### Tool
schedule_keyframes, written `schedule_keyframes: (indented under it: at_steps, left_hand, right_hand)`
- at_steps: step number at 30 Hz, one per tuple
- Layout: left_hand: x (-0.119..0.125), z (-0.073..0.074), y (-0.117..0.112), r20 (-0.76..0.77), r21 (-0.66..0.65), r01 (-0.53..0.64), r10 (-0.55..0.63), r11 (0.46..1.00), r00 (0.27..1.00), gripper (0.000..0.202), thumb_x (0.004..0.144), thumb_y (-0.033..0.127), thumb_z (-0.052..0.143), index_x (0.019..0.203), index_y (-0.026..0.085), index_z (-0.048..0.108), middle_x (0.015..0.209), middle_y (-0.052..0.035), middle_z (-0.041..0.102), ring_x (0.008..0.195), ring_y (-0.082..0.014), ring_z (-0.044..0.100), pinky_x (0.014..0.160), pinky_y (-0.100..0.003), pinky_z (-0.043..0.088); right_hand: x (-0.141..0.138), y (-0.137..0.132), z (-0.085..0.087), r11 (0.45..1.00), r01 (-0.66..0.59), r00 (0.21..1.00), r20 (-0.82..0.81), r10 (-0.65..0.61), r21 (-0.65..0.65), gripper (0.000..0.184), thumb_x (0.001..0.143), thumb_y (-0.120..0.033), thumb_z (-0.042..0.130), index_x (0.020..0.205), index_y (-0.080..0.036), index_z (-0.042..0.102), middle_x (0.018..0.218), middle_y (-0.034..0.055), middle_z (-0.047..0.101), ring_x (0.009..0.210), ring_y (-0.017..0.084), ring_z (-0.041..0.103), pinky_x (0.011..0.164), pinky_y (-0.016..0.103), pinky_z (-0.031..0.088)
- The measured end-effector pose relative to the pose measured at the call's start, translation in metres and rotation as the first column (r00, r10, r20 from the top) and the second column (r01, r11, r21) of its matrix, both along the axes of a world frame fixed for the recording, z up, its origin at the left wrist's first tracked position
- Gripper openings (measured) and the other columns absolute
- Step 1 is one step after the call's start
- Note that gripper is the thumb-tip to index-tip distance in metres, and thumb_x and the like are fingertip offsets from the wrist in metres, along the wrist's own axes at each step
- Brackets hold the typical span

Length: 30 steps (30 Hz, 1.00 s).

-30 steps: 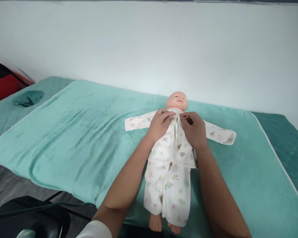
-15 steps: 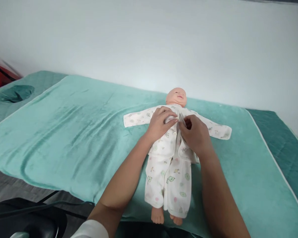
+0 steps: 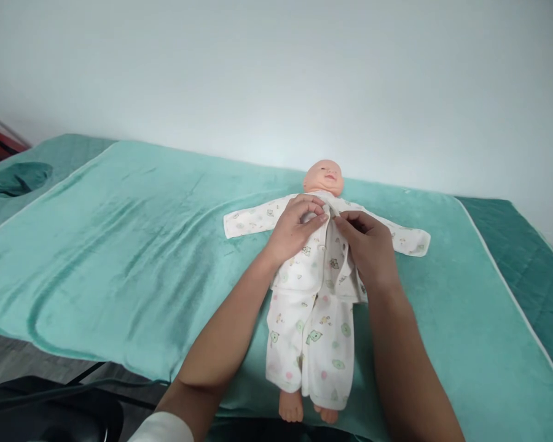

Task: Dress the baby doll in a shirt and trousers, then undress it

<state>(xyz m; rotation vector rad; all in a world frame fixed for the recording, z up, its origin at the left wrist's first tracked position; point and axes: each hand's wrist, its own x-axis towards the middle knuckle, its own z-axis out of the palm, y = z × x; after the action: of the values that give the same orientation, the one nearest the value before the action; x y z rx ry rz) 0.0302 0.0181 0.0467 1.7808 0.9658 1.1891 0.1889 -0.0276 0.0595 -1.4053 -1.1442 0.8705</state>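
A baby doll (image 3: 323, 177) lies on its back with its head towards the wall and its bare feet towards me. It wears a white printed baby shirt (image 3: 299, 270) and matching trousers (image 3: 328, 350), its sleeves spread out sideways. My left hand (image 3: 295, 228) pinches the shirt's front edge at the chest, on the left side of the opening. Opposite it, my right hand (image 3: 367, 239) is closed on the other front edge, with the fingertips of both hands close together. The lower part of the shirt front hangs apart. What lies right between my fingertips is too small to make out.
A green velvety cover (image 3: 166, 245) is spread over a massage bed with a face hole (image 3: 16, 178) at the left end. The white wall (image 3: 276, 80) stands behind. A black chair-like object (image 3: 50, 405) is at the lower left.
My right hand has brought its shirt edge up and closer to my left fingertips. The right shirt flap now falls more open below. The view has shifted slightly.
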Motion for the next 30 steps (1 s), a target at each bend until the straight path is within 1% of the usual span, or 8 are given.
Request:
schedule_keyframes:
  at_steps: [4, 8, 14, 18, 21, 25, 27, 30]
  left_hand:
    - [0.002, -0.001, -0.001, 0.000, -0.025, -0.012, 0.012, 1.000, 1.000, 0.010, 0.092, 0.026, 0.062, 0.084, 0.021, 0.066, 0.118, -0.0071, 0.066, 0.120, -0.0208, 0.056, 0.109, -0.037, 0.040]
    - [0.002, -0.005, 0.000, -0.011, -0.046, -0.007, 0.006, 0.999, 1.000, 0.011, 0.092, 0.026, 0.062, 0.085, 0.021, 0.067, 0.119, -0.0069, 0.066, 0.121, -0.0215, 0.056, 0.111, -0.039, 0.040]
    - [0.001, -0.007, 0.002, 0.016, -0.070, 0.001, 0.000, 0.998, 1.000, 0.013, 0.091, 0.027, 0.063, 0.082, 0.020, 0.069, 0.119, -0.0066, 0.066, 0.121, -0.0221, 0.057, 0.112, -0.041, 0.039]
    - [0.000, -0.005, -0.001, -0.005, -0.106, 0.013, -0.013, 0.994, 1.000, 0.017, 0.092, 0.030, 0.061, 0.081, 0.020, 0.071, 0.122, -0.0069, 0.065, 0.121, -0.0221, 0.057, 0.111, -0.041, 0.040]
    - [0.001, -0.003, -0.003, -0.020, -0.133, 0.008, -0.010, 0.991, 1.000, 0.016, 0.089, 0.034, 0.066, 0.082, 0.020, 0.071, 0.124, -0.0074, 0.064, 0.122, -0.0236, 0.056, 0.109, -0.041, 0.042]
    - [0.001, -0.002, -0.003, -0.004, -0.169, -0.018, 0.017, 0.986, 1.000, 0.010, 0.085, 0.025, 0.067, 0.079, 0.019, 0.070, 0.123, -0.0063, 0.064, 0.122, -0.0239, 0.056, 0.110, -0.042, 0.041]
    - [0.000, -0.002, -0.002, 0.003, -0.186, -0.015, 0.015, 0.982, 1.000, 0.010, 0.086, 0.022, 0.065, 0.078, 0.020, 0.071, 0.123, -0.0056, 0.064, 0.122, -0.0240, 0.056, 0.111, -0.043, 0.040]
    - [-0.003, -0.004, -0.001, 0.008, -0.178, 0.019, -0.017, 0.984, 1.000, 0.012, 0.087, 0.024, 0.064, 0.078, 0.020, 0.071, 0.123, -0.0055, 0.064, 0.123, -0.0246, 0.056, 0.112, -0.044, 0.040]
  right_hand:
    - [-0.008, -0.004, 0.000, 0.999, 0.040, 0.998, 0.044, -0.041, 0.015, 0.022, 0.079, -0.038, 0.073, 0.091, -0.020, 0.076, 0.090, 0.0036, 0.073, 0.083, 0.018, 0.064, 0.078, 0.032, 0.050]
    - [-0.008, -0.006, -0.003, 1.000, 0.002, 0.998, 0.065, -0.003, 0.015, 0.025, 0.079, -0.037, 0.073, 0.097, -0.019, 0.076, 0.092, 0.0039, 0.073, 0.083, 0.018, 0.064, 0.081, 0.033, 0.051]
    - [-0.008, -0.003, -0.008, 0.997, -0.072, 0.995, 0.071, 0.071, 0.011, 0.025, 0.080, -0.036, 0.073, 0.099, -0.019, 0.072, 0.089, 0.0025, 0.071, 0.077, 0.015, 0.063, 0.075, 0.030, 0.050]
    - [-0.011, -0.003, -0.008, 0.996, -0.084, 0.977, 0.202, 0.075, 0.037, 0.024, 0.081, -0.035, 0.072, 0.099, -0.020, 0.068, 0.085, 0.0021, 0.070, 0.073, 0.014, 0.062, 0.071, 0.029, 0.051]
    - [-0.013, -0.003, -0.007, 0.995, -0.087, 0.951, 0.303, 0.065, 0.059, 0.021, 0.084, -0.035, 0.068, 0.098, -0.020, 0.065, 0.082, 0.0017, 0.070, 0.070, 0.015, 0.063, 0.069, 0.029, 0.051]
    - [-0.015, -0.002, -0.008, 0.992, -0.104, 0.912, 0.405, 0.069, 0.066, 0.017, 0.083, -0.029, 0.066, 0.098, -0.021, 0.061, 0.078, 0.0000, 0.069, 0.068, 0.015, 0.063, 0.068, 0.029, 0.049]
    - [-0.013, -0.002, -0.008, 0.990, -0.123, 0.906, 0.414, 0.087, 0.063, 0.019, 0.082, -0.029, 0.067, 0.099, -0.022, 0.060, 0.077, -0.0007, 0.068, 0.068, 0.015, 0.062, 0.068, 0.029, 0.049]
    - [-0.008, -0.002, -0.009, 0.983, -0.178, 0.925, 0.347, 0.151, 0.046, 0.022, 0.082, -0.030, 0.069, 0.102, -0.023, 0.061, 0.077, -0.0014, 0.067, 0.069, 0.015, 0.060, 0.068, 0.029, 0.049]
